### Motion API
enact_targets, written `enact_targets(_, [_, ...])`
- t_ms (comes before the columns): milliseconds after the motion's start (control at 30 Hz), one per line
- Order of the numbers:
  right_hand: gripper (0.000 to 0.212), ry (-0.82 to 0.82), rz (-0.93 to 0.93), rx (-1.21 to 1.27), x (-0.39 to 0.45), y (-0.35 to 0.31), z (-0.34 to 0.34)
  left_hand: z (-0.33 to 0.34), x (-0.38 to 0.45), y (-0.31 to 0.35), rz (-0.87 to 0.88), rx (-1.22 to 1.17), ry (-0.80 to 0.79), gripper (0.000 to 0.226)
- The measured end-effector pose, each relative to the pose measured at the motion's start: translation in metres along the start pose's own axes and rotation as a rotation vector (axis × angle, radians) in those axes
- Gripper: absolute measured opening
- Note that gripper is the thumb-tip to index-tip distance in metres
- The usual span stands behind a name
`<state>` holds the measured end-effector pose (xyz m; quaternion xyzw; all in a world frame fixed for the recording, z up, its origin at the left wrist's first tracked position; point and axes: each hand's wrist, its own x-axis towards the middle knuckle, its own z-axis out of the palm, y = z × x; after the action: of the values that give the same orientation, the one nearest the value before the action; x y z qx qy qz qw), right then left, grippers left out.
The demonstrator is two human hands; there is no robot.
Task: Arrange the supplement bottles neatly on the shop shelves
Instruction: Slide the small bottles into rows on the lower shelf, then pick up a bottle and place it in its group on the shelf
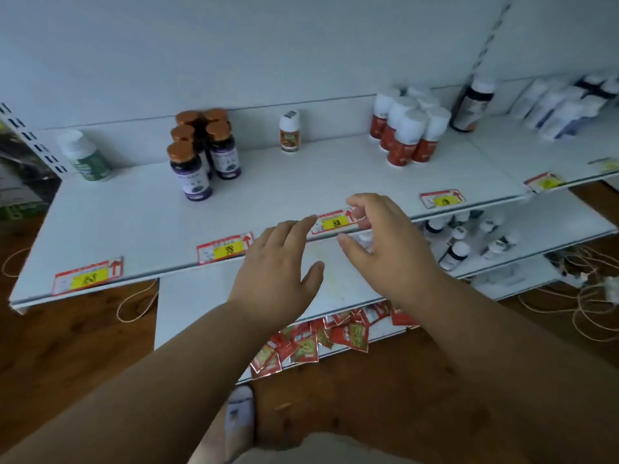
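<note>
Head view: hands point(335, 249) outstretched (fingers loose); shelf point(134, 229) below.

Head camera looks forward and down, close over the white top shelf point(140, 216).

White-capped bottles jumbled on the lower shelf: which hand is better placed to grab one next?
Right, probably. The right hand hovers, fingers curved, just left of the jumbled white-capped bottles on the white lower shelf. The left hand lies flat, farther left, beside nothing.
</note>
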<state>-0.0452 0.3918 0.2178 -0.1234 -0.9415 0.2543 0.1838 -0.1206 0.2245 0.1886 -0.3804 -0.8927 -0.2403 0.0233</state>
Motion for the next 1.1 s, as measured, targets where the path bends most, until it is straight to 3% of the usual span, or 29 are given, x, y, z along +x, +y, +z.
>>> enact_targets(100, [0.053, -0.069, 0.073, 0.011, -0.051, 0.047, -0.039, 0.037, -0.017, 0.072, -0.031, -0.043, -0.052, 0.064])
enact_targets(233, [0.053, -0.044, 0.183, 0.054, -0.097, 0.104, -0.075, 0.070, -0.016, 0.139, 0.014, -0.028, -0.116, 0.069])
enact_targets(433, [0.050, -0.104, 0.283, 0.048, -0.117, 0.176, -0.097, 0.127, -0.001, 0.187, 0.014, -0.051, -0.229, 0.077])
enact_targets(533, [0.051, -0.051, 0.386, 0.040, -0.116, 0.220, -0.092, 0.159, 0.036, 0.197, 0.110, -0.022, -0.290, 0.080])
enact_targets(600, [0.051, -0.011, 0.420, 0.043, -0.116, 0.251, -0.074, 0.187, 0.060, 0.195, 0.150, -0.011, -0.305, 0.081])
enact_targets(867, [0.048, -0.085, 0.488, 0.091, -0.106, 0.397, 0.050, 0.356, 0.097, 0.140, -0.083, -0.042, -0.341, 0.081])
enact_targets(1100, [0.054, -0.124, 0.375, 0.164, -0.070, 0.467, 0.187, 0.451, 0.115, 0.050, -0.163, 0.064, -0.363, 0.095])
